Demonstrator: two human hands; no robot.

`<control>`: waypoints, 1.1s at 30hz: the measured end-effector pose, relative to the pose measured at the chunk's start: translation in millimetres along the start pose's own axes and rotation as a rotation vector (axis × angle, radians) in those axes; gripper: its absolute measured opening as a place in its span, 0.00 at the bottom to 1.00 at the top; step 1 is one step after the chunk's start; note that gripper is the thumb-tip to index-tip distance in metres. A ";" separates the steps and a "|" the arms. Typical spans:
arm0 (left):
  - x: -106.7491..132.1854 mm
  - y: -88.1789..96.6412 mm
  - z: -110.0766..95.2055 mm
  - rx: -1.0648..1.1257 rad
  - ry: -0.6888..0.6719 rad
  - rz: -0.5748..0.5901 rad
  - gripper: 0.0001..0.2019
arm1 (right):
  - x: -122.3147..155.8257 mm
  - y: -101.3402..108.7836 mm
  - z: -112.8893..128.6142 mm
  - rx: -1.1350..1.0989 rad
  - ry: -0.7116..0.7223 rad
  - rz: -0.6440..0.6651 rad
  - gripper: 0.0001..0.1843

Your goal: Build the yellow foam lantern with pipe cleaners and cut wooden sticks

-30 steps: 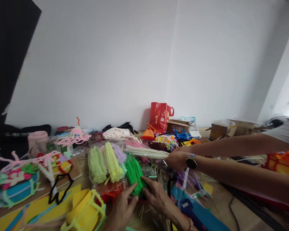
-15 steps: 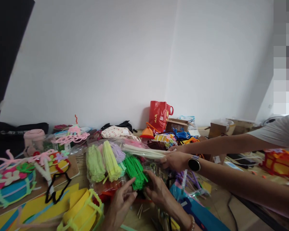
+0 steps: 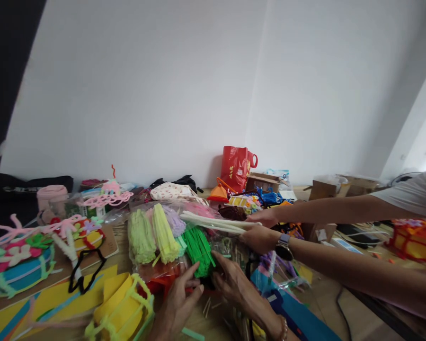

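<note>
A bundle of green pipe cleaners lies at the middle of the table. My left hand is at its near left, index finger and thumb stretched apart, with nothing visible in it. At the near right is my right hand, its fingers extended beside the lower end of the bundle; whether they touch it I cannot tell. Pale green, yellow and lilac pipe cleaners lie just left in clear plastic. Another person's hands, one wrist wearing a watch, hold white pipe cleaners beyond my right hand.
A yellow lantern-like craft and yellow sheets lie at near left. Behind them sits a blue decorated craft. A red bag and cardboard boxes stand by the wall. The other person's arms cross the right side.
The view has shifted slightly. The other person's wrist has turned, and the white pipe cleaners look narrower and more gathered. My hands stay about the same around the green bundle.
</note>
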State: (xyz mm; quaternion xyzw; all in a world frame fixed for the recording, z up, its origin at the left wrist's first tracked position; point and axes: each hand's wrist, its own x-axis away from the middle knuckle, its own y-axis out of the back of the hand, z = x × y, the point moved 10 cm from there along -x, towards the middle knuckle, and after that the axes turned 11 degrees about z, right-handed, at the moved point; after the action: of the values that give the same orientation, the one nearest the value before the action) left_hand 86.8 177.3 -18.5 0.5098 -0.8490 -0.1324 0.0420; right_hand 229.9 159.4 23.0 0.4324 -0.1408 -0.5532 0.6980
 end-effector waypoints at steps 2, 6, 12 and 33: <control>0.6 1.7 -0.5 -0.001 -0.007 -0.008 0.36 | 5.5 2.6 2.5 0.008 0.019 0.001 0.28; -0.1 0.8 1.4 0.006 -0.028 -0.002 0.33 | 14.7 4.9 11.5 0.059 0.038 0.032 0.28; 1.4 -0.3 -4.2 -0.009 -0.029 -0.019 0.30 | 8.6 9.7 25.7 0.039 -0.027 0.055 0.18; 4.6 3.7 -11.5 0.023 -0.051 -0.084 0.15 | 6.2 22.3 35.5 0.142 0.054 -0.111 0.03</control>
State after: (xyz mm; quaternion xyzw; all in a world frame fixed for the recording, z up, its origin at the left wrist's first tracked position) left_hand 83.8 172.8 -6.7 0.5418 -0.8292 -0.1371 0.0088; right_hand 222.6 138.2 59.0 0.5024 -0.1366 -0.5679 0.6374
